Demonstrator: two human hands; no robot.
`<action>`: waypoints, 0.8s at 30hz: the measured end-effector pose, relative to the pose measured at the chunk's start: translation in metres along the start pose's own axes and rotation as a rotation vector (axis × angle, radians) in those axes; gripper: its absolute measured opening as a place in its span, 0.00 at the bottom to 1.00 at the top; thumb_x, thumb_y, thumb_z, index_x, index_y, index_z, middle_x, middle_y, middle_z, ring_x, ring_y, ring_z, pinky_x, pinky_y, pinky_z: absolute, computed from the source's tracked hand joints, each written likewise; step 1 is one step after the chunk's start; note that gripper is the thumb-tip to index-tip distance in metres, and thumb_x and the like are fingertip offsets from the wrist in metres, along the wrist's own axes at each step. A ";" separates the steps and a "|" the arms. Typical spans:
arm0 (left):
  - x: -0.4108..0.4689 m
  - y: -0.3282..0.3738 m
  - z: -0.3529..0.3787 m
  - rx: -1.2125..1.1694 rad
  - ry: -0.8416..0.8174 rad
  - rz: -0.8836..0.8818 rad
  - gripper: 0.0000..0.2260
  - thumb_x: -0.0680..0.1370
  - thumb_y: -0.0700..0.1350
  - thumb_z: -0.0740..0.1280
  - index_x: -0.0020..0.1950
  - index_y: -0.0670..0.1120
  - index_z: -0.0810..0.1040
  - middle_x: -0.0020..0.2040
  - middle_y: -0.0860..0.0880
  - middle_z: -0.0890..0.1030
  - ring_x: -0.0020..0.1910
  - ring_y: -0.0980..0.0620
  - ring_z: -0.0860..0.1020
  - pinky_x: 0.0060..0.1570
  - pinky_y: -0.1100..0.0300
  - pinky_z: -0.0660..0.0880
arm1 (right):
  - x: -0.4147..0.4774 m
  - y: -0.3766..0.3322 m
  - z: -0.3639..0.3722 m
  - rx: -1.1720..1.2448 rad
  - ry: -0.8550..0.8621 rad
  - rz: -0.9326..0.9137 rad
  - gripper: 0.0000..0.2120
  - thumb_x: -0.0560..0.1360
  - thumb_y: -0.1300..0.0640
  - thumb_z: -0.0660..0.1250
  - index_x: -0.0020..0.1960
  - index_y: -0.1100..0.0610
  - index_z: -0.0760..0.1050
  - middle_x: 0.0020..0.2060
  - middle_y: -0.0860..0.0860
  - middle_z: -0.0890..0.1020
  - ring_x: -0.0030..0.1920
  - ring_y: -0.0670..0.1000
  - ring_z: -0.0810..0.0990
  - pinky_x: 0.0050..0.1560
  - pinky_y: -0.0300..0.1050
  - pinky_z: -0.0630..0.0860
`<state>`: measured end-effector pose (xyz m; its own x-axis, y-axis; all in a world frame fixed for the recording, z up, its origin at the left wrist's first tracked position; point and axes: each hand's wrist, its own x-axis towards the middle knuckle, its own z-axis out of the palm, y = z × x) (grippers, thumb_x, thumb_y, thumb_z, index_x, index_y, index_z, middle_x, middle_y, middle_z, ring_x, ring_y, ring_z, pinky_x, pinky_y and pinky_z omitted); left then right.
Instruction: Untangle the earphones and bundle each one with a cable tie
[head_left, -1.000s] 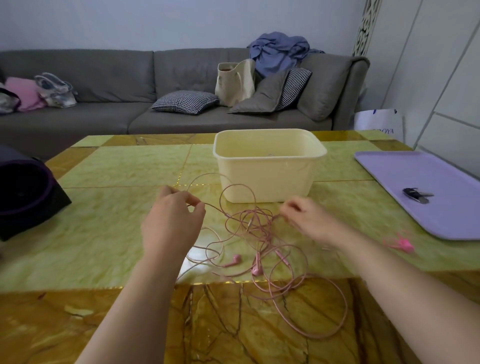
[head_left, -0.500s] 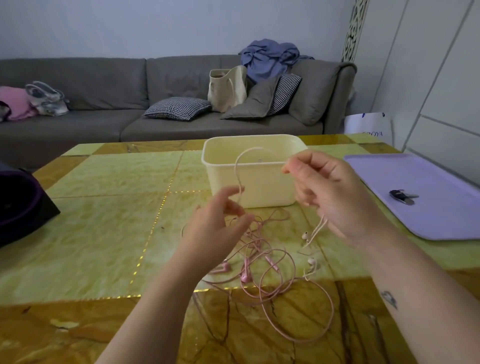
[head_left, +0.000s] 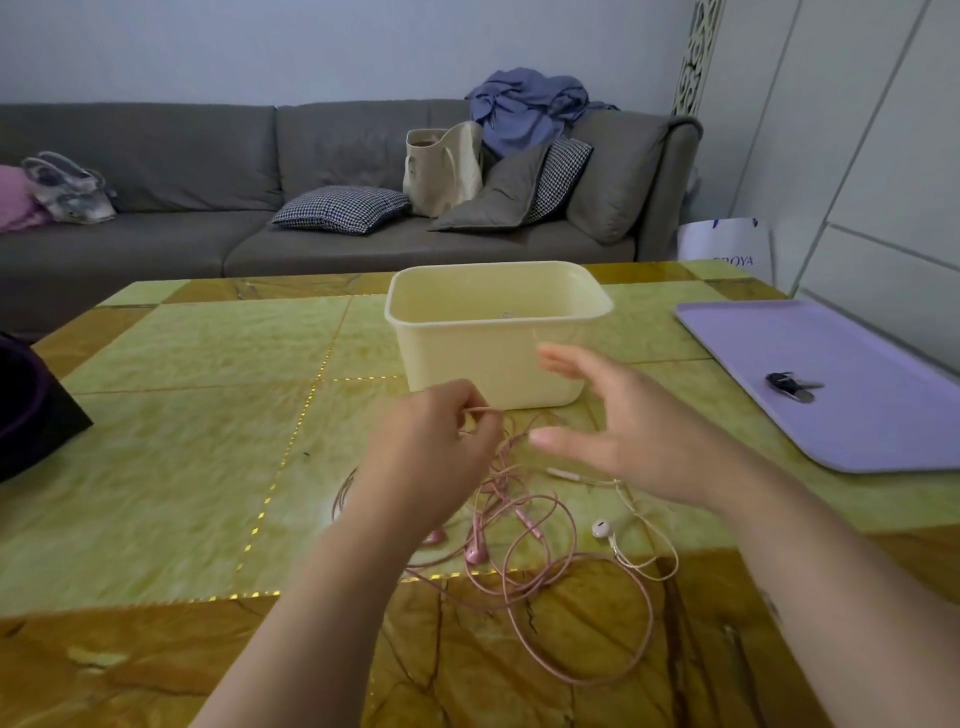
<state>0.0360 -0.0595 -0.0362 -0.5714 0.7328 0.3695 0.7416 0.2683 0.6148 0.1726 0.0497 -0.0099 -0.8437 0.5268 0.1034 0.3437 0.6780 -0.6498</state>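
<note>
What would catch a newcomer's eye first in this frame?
The tangle of pink earphones sprawls on the green-and-amber table in front of the cream tub. The left hand pinches one of its cables while the right hand hovers open beside it. A white earbud lies right of the tangle.

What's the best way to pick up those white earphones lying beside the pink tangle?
Probably by the white earbud: pinch its short stem from above, coming in from the right with the open right hand. The bud is the one solid part. It lies flat on the table, just right of the pink tangle, so that approach should avoid snagging the pink loops.
</note>
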 end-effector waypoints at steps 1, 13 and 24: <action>-0.002 0.004 0.003 -0.010 -0.006 0.023 0.06 0.75 0.49 0.65 0.38 0.51 0.76 0.28 0.54 0.73 0.30 0.54 0.71 0.30 0.59 0.65 | -0.001 -0.007 0.005 0.078 -0.058 -0.047 0.36 0.71 0.47 0.71 0.74 0.44 0.57 0.68 0.40 0.69 0.68 0.38 0.67 0.70 0.40 0.63; 0.007 -0.019 -0.013 -0.170 0.102 -0.061 0.05 0.76 0.48 0.67 0.41 0.49 0.77 0.26 0.54 0.66 0.24 0.57 0.63 0.25 0.66 0.61 | 0.014 0.052 -0.008 0.050 0.479 0.148 0.12 0.80 0.52 0.59 0.46 0.53 0.81 0.31 0.58 0.79 0.31 0.57 0.75 0.33 0.45 0.70; 0.003 -0.008 -0.018 -0.414 -0.011 -0.020 0.05 0.76 0.46 0.68 0.41 0.50 0.79 0.28 0.51 0.64 0.25 0.58 0.61 0.26 0.67 0.60 | 0.009 0.025 0.023 -0.070 0.186 -0.034 0.31 0.73 0.50 0.71 0.72 0.49 0.64 0.64 0.39 0.68 0.67 0.39 0.64 0.68 0.35 0.58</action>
<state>0.0220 -0.0704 -0.0277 -0.5790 0.7373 0.3481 0.5251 0.0105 0.8510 0.1640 0.0596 -0.0429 -0.7668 0.5840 0.2665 0.3492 0.7278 -0.5902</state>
